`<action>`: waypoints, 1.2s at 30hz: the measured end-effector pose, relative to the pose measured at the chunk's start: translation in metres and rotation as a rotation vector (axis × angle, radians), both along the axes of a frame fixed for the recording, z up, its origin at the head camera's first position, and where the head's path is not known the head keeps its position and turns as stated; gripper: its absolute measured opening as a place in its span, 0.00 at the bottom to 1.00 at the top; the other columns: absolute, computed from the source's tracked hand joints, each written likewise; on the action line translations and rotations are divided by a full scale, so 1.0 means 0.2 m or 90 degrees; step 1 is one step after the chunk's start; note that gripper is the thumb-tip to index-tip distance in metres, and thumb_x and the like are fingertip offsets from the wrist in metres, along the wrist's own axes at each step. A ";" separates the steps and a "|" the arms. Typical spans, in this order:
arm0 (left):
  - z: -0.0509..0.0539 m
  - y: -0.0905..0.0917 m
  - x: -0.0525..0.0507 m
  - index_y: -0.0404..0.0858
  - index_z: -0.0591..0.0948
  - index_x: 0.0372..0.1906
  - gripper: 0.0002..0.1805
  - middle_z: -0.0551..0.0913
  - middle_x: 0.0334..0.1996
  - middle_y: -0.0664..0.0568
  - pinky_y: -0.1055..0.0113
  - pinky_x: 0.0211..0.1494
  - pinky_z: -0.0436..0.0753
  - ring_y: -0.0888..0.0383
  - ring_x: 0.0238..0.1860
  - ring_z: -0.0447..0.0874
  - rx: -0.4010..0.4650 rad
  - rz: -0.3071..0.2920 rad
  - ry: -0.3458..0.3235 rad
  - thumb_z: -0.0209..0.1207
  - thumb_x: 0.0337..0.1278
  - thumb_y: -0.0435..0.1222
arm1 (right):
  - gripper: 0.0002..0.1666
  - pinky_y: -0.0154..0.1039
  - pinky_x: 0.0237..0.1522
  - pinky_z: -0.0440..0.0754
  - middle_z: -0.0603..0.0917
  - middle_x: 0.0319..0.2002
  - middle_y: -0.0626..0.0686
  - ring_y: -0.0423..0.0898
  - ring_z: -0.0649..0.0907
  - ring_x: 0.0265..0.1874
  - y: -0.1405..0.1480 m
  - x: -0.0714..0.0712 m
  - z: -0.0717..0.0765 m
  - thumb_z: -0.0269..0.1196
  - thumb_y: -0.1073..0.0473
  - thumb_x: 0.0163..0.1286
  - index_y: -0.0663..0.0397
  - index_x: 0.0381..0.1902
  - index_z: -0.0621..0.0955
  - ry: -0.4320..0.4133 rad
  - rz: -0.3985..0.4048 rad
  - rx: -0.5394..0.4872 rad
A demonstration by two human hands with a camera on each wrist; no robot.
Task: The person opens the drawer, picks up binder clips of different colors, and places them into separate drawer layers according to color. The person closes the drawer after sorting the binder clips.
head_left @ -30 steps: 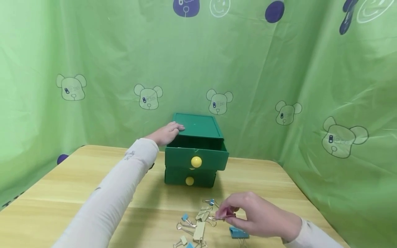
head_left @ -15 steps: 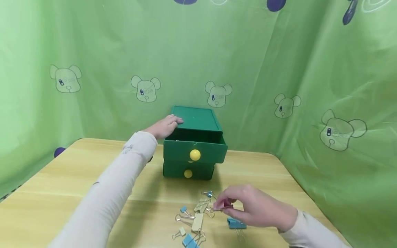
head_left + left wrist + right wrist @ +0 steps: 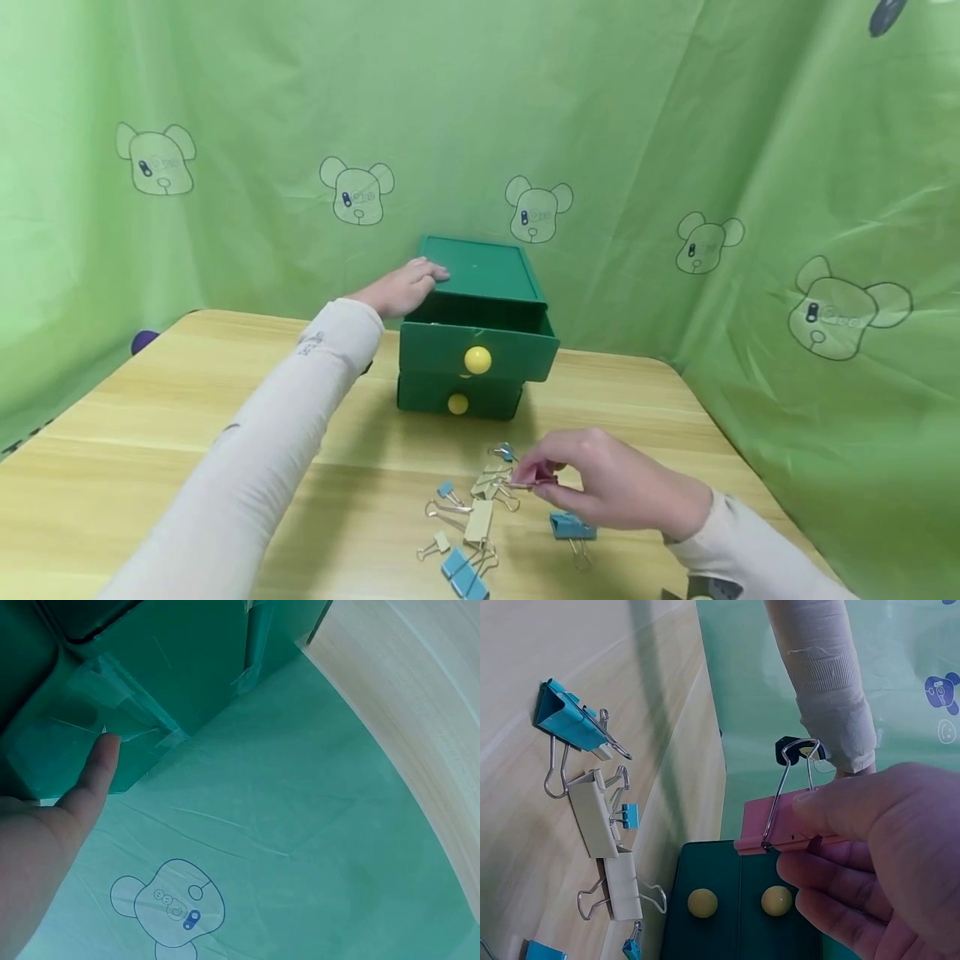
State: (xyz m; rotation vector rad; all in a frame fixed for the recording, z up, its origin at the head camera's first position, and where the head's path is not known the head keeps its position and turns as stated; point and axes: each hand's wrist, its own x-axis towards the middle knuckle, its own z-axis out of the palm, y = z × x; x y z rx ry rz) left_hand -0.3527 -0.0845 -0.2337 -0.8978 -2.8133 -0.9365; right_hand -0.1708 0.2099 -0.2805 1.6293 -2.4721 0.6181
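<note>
My left hand (image 3: 401, 287) rests on the left top edge of a green two-drawer box (image 3: 491, 268), its thumb (image 3: 95, 776) against the taped side wall in the left wrist view. The upper drawer (image 3: 438, 348), with a yellow knob (image 3: 477, 360), is pulled partway out; the lower drawer (image 3: 487, 402) is pushed in. Between thumb and fingers my right hand (image 3: 618, 479) pinches a pink binder clip (image 3: 769, 816) above the table. Below it lie cream binder clips (image 3: 592, 814) and blue binder clips (image 3: 465, 573) of different sizes. The drawer's inside is mostly hidden.
The wooden table (image 3: 150, 467) carries the box towards its far side and the loose clips nearer me. A green patterned curtain (image 3: 450, 108) hangs behind and along both sides. My left forearm (image 3: 255, 450) stretches across the table's left part.
The head view has tilted downward, so the scene shifts and more of a near blue clip shows. My left hand stays on the box, and my right hand keeps the pink binder clip pinched.
</note>
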 end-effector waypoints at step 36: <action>0.01 -0.01 0.02 0.37 0.65 0.71 0.27 0.53 0.75 0.46 0.57 0.76 0.41 0.49 0.76 0.35 -0.001 -0.004 -0.009 0.30 0.74 0.39 | 0.17 0.24 0.39 0.79 0.86 0.39 0.45 0.36 0.83 0.34 -0.02 -0.04 0.21 0.68 0.74 0.56 0.55 0.43 0.83 0.101 0.030 -0.038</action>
